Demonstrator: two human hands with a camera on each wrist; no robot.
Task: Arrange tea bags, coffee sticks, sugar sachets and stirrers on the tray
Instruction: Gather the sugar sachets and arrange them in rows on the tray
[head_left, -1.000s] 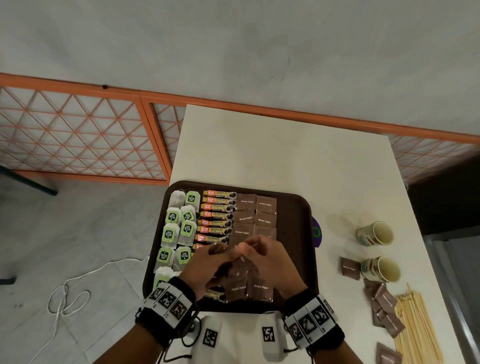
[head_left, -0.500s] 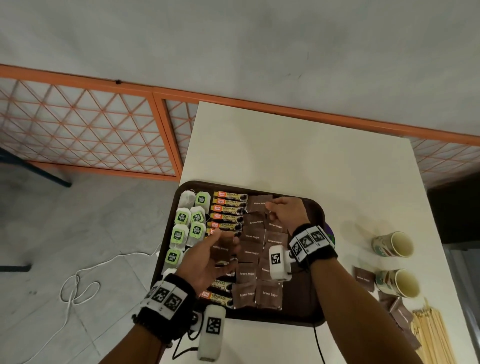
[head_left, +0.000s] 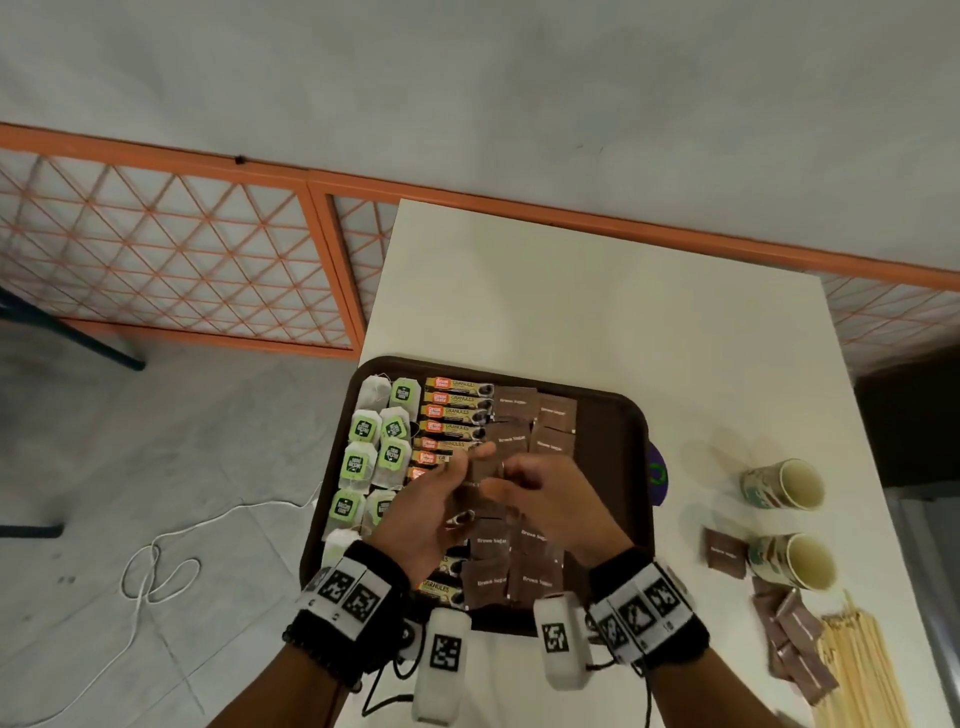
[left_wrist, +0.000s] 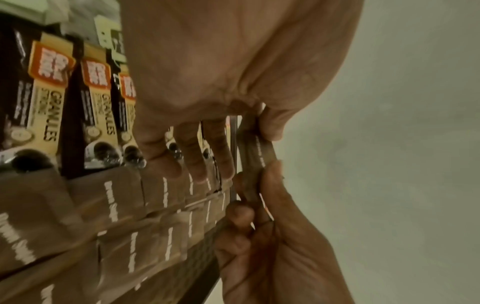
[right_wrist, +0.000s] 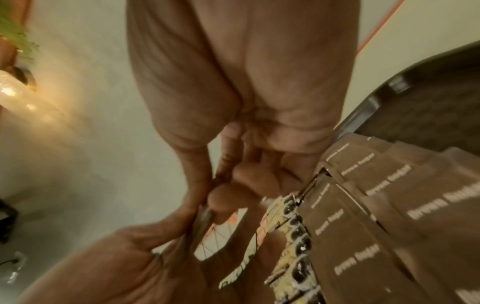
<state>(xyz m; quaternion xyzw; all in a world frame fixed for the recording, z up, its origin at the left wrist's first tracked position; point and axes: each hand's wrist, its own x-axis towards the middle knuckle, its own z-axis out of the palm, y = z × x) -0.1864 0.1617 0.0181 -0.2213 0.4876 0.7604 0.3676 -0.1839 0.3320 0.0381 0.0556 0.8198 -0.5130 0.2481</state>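
Over the tray (head_left: 631, 467), both hands pinch upright sachets (head_left: 485, 470).

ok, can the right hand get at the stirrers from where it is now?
Probably yes, once freed. The stirrers lie bare on the table off the tray's right side, nothing over them. But the right hand now pinches a sugar sachet together with the left hand.

Both hands hide the tray's (head_left: 631, 467) middle, and the stirrers (head_left: 862, 675) run off the head view's bottom edge.
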